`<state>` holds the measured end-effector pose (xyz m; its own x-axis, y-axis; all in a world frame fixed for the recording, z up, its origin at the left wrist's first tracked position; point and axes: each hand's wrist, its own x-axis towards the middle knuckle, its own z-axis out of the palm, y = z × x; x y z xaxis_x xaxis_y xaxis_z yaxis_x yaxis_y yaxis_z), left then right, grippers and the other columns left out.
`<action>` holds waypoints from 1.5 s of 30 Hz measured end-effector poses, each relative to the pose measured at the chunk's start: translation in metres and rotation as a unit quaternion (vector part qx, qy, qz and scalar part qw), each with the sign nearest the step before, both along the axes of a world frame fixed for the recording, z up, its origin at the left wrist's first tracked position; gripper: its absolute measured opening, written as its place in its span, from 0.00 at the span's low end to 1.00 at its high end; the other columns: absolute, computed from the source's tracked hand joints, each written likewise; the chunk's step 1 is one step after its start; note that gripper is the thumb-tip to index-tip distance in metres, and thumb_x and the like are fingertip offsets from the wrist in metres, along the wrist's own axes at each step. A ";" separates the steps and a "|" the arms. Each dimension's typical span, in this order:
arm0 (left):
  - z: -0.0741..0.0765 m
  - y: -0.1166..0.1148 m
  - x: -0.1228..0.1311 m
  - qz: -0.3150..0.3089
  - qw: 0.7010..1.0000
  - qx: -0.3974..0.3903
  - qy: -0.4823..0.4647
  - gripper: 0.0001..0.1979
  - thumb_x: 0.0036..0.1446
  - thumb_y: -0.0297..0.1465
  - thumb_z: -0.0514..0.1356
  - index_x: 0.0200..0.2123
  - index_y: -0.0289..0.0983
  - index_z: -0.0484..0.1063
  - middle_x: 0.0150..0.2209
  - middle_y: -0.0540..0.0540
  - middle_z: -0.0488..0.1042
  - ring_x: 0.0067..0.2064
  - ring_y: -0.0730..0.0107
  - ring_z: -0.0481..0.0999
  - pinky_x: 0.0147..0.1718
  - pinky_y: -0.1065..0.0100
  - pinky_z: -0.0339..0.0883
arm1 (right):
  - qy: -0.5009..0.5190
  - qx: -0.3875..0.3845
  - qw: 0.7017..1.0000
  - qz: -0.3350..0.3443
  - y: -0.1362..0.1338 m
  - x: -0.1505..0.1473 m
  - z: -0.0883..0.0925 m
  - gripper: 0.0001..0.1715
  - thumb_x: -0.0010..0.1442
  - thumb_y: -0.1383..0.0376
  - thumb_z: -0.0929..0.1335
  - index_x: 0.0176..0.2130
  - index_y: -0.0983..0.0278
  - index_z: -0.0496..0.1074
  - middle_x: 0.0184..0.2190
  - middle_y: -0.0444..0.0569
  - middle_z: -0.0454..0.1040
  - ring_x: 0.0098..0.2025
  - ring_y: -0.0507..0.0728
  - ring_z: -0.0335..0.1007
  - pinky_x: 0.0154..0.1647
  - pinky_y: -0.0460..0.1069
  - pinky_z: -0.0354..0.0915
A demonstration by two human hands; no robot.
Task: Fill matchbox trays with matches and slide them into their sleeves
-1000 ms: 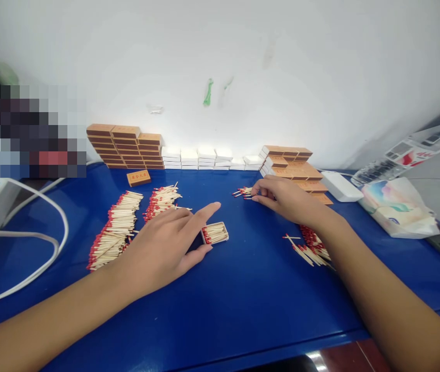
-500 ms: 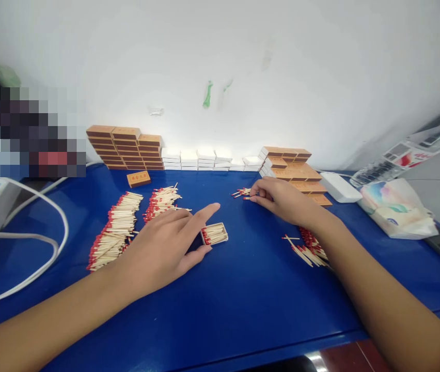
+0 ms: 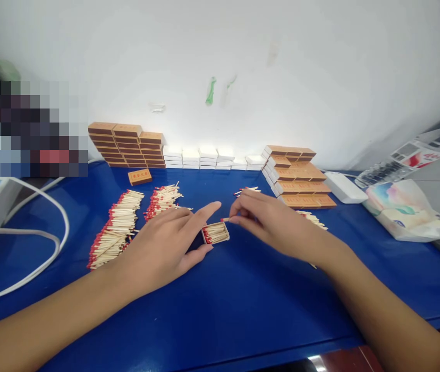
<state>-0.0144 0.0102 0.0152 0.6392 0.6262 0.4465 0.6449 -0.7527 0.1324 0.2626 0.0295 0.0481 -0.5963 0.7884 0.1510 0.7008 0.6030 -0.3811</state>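
A small open matchbox tray (image 3: 216,233) filled with red-tipped matches lies on the blue table (image 3: 243,305). My left hand (image 3: 166,245) rests beside it, thumb and outstretched forefinger bracketing the tray's left end. My right hand (image 3: 270,222) hovers just right of the tray, its fingertips pinched on a match (image 3: 225,220) whose red tip points at the tray. A small loose heap of matches (image 3: 247,190) lies behind my right hand.
Two long piles of matches (image 3: 117,227) lie at left. Brown matchbox stacks (image 3: 127,144), white trays (image 3: 200,157) and more brown sleeves (image 3: 297,175) line the wall. A white cable (image 3: 49,248) loops at far left. A white box (image 3: 344,187) and a tissue pack (image 3: 402,212) sit at right.
My right hand left the small heap near the back right and moved left and nearer, carrying a match to the tray. My left hand stayed put.
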 end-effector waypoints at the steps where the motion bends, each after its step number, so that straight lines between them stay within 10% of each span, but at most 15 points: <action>1: 0.000 0.000 0.000 -0.002 1.000 0.002 -0.001 0.37 0.69 0.36 0.67 0.75 0.42 0.56 0.47 0.44 0.83 0.50 0.53 0.83 0.51 0.52 0.80 | -0.005 0.002 1.000 0.016 -0.006 -0.007 0.001 0.09 0.79 0.61 0.64 0.45 0.60 0.72 0.44 0.50 0.75 0.40 0.58 0.73 0.42 0.53 0.67; 20: -0.001 0.002 -0.001 -0.013 1.000 0.001 -0.006 0.38 0.69 0.35 0.68 0.75 0.41 0.56 0.47 0.44 0.83 0.49 0.55 0.84 0.48 0.54 0.81 | -0.015 -0.036 0.999 0.011 -0.008 -0.013 0.000 0.04 0.74 0.67 0.69 0.43 0.61 0.74 0.42 0.47 0.73 0.35 0.53 0.69 0.35 0.49 0.61; 28: -0.001 0.006 -0.002 -0.100 0.994 0.017 -0.029 0.05 0.73 0.32 0.63 0.49 0.39 0.78 0.44 0.47 0.84 0.46 0.60 0.84 0.52 0.56 0.78 | 0.012 -0.030 0.999 0.011 -0.008 -0.015 -0.002 0.04 0.75 0.68 0.68 0.45 0.61 0.75 0.42 0.46 0.73 0.35 0.53 0.69 0.36 0.49 0.62; 45: 0.000 0.005 -0.001 -0.083 0.996 0.007 -0.021 0.06 0.72 0.33 0.64 0.46 0.37 0.79 0.45 0.43 0.85 0.48 0.57 0.85 0.52 0.53 0.80 | 0.052 -0.041 0.998 0.008 -0.008 -0.020 -0.007 0.07 0.71 0.71 0.68 0.43 0.60 0.75 0.38 0.44 0.73 0.35 0.53 0.68 0.37 0.49 0.63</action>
